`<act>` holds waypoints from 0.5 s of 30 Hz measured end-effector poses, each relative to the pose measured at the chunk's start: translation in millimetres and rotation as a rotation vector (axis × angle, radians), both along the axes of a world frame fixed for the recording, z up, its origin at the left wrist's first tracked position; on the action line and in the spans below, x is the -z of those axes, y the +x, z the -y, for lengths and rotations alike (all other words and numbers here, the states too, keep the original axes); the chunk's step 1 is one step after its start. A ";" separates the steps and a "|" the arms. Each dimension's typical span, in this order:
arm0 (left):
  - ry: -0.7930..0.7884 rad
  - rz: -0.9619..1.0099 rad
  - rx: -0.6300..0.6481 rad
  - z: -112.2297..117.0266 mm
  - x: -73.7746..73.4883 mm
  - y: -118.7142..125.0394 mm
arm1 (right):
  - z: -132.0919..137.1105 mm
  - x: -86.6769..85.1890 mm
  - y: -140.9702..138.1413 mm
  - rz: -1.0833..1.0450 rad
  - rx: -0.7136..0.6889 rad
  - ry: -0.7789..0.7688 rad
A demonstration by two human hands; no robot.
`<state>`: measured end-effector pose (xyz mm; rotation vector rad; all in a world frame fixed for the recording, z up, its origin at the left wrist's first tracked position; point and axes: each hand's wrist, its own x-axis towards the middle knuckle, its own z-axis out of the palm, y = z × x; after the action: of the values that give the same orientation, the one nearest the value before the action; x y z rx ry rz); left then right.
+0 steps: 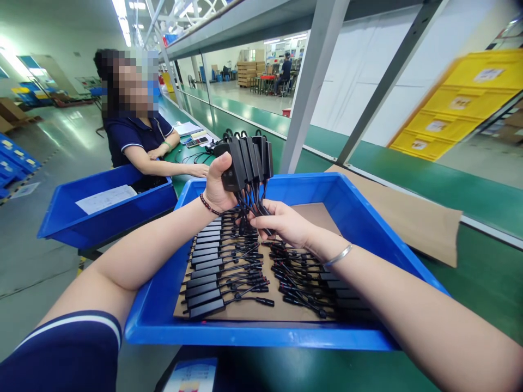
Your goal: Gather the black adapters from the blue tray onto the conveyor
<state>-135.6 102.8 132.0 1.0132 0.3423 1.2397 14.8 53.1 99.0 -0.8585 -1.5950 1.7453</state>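
Left hand (216,182) up above the big blue bin (359,218), clenched around a fanned-out bundle of black adapter modules (247,158), five or six of them pressed side by side, held upright with the leads hanging down. Beaded bracelet on that wrist. Right hand (284,223) just below, fingers pinched around the dangling cables (251,204) of that same bundle, gathering them together. Thin metal bangle on that wrist.

Down inside the bin, sitting on a brown cardboard sheet (245,311): a neat column of more black modules (204,272) on the left, stacked like shingles, cables pointing toward the middle. Matching row of modules on the right (347,296), partly hidden under the right forearm, with a tangle of connector ends (302,283) between the two rows. Held bundle hanging over the far end of the left column, not touching it.

Around that: green conveyor belt (482,283) under the bin, loose piece of cardboard (408,218) lying on the belt just beyond the bin's far right wall. Second blue bin (102,218) off to the left with a white sheet of paper (106,198) in it. Co-worker in a navy polo (134,136) seated behind it, arms resting on the belt. Yellow crates (461,103) stacked far right, grey rack posts (310,87) rising behind the bin.
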 end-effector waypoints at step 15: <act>0.014 0.012 -0.005 0.5 3.9 -1.3 | -0.3 2.4 2.8 -0.064 -0.068 -0.068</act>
<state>-136.9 102.3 128.1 1.0173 0.3275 1.2534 17.7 53.3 96.7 -0.7803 -1.5470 1.8657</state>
